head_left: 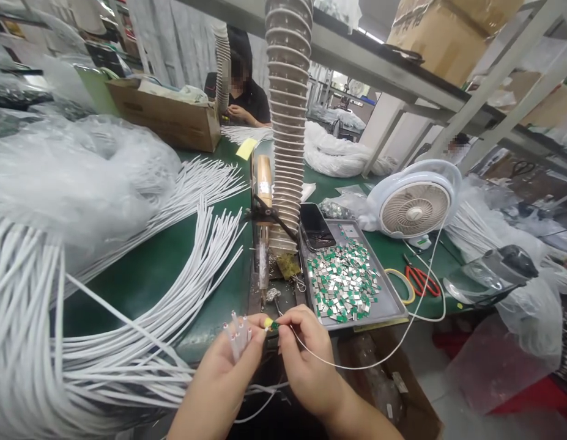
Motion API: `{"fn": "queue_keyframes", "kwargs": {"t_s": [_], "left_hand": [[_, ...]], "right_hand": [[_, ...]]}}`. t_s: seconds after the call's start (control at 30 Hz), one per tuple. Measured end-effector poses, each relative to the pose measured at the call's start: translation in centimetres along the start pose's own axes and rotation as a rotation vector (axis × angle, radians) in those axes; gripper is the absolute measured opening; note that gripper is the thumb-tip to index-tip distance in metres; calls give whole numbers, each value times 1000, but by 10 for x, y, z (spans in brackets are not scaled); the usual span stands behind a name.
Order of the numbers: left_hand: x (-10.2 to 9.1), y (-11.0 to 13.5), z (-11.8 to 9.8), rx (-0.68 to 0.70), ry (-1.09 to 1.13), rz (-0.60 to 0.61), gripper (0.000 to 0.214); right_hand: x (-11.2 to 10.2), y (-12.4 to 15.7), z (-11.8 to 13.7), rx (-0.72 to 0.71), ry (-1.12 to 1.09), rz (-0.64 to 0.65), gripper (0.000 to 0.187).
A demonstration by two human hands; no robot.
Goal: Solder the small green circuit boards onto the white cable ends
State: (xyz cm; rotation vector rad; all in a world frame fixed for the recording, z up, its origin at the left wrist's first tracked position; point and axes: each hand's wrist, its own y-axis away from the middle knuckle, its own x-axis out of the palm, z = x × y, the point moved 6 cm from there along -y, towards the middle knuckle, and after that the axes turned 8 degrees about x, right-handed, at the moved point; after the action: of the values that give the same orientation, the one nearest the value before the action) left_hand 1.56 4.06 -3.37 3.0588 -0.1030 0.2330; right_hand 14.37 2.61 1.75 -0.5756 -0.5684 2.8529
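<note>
My left hand (228,366) is closed round a small bunch of white cable ends (237,333) that stick up between its fingers. Its thumb and forefinger also press on a cable tip with a yellow bit (268,322). My right hand (306,351) pinches a small green connector board (274,326) against that tip, and a thin white wire (379,360) runs past it to the right. Both hands meet at the bench's front edge, just below a soldering fixture (263,244). A metal tray (397,305) to the right holds several small green and silver boards (342,281).
Large bundles of white cables (81,342) cover the green bench on the left. A ribbed extraction hose (287,122) hangs in the middle. A phone (316,226), a small fan (414,205), red scissors (421,280) and a cardboard box (168,116) stand around. Another person (244,91) sits across.
</note>
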Motion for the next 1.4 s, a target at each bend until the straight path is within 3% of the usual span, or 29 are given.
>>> {"fn": "queue_keyframes", "kwargs": {"t_s": [0.47, 0.83, 1.07, 1.4], "left_hand": [[0, 2, -2, 61, -81, 14, 18], [0, -3, -3, -7, -9, -72, 25], [1, -3, -4, -30, -6, -120, 19], [-2, -1, -10, -6, -26, -176, 25]], "right_hand": [[3, 1, -6, 24, -48, 16, 14], [-3, 23, -8, -208, 25, -152, 38], [-1, 19, 0, -279, -5, -115, 28], [-1, 14, 4, -266, 13, -124, 23]]}}
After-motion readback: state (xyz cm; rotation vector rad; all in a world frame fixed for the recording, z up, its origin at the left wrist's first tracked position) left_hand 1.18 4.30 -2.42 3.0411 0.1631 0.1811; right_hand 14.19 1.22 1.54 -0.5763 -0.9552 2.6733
